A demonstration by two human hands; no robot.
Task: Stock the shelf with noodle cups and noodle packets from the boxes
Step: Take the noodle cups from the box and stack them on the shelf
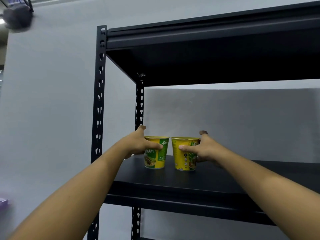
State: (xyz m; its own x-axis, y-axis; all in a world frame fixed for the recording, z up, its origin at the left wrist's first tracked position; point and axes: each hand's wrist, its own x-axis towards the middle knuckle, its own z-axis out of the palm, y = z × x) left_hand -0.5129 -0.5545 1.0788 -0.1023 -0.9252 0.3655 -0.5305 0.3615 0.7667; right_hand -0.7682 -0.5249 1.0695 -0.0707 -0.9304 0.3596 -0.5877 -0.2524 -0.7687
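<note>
Far to the left the pale grey wall [52,101] runs bare up to a blurred dark round thing [17,16] near the ceiling. Next comes the black slotted front post [99,101] of the rack, with the rear post [139,104] behind it. The person's bare left grip [138,144] is wrapped round the left noodle cup [161,158]. The thumb lies across the cup's front just under the rim, one finger sticks up above the cup, and the other fingers are hidden on the far side. That cup stands upright, long axis vertical and wide mouth up, with its base on the black shelf board [173,181] near the left end. Just beside it, the rims almost meeting, the right noodle cup [181,158] stands the same way, yellow and green print facing out. Both tops are seen edge-on, so I cannot tell what is inside. The right grip [202,149] clasps this second cup from its right side, thumb pressed across the front and one finger lifted above the rim. Overhead hangs the dark upper shelf [207,63], and the board stretches on to the right.
</note>
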